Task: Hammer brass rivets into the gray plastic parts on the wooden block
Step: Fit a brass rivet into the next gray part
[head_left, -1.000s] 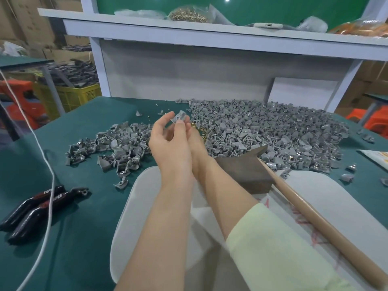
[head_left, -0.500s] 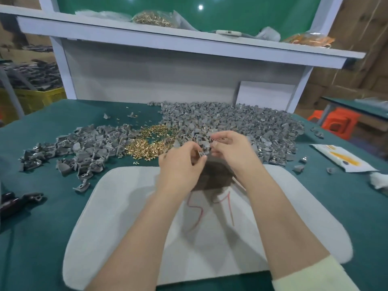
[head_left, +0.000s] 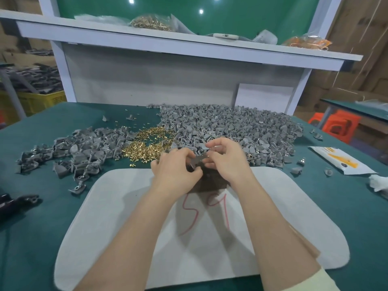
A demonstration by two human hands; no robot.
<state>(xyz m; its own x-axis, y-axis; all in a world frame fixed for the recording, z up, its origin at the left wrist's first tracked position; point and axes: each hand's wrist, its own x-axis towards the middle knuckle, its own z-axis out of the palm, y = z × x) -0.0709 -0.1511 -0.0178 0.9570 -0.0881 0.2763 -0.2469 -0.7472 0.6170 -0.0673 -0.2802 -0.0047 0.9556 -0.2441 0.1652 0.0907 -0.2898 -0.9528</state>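
Observation:
My left hand [head_left: 175, 169] and my right hand [head_left: 225, 158] meet over the dark wooden block [head_left: 212, 182], which stands on the white mat [head_left: 130, 217]. Between their fingertips both hands pinch one small gray plastic part [head_left: 196, 161] just above the block. A heap of brass rivets [head_left: 149, 144] lies behind the left hand. Whether a rivet sits in the held part is hidden by my fingers. A large pile of gray parts [head_left: 231, 127] spreads behind the hands, and a smaller pile [head_left: 73, 152] lies to the left.
Black pliers [head_left: 14, 203] lie at the left table edge. A white and yellow packet [head_left: 340, 159] and crumpled paper [head_left: 378, 182] sit at the right. A hammer handle [head_left: 304, 242] shows under my right forearm. The shelf above holds a bag of rivets [head_left: 151, 23].
My hands have come down from in front of me to the wooden block, still holding a gray part. The camera has turned right and tilted down, with the hammer now mostly hidden.

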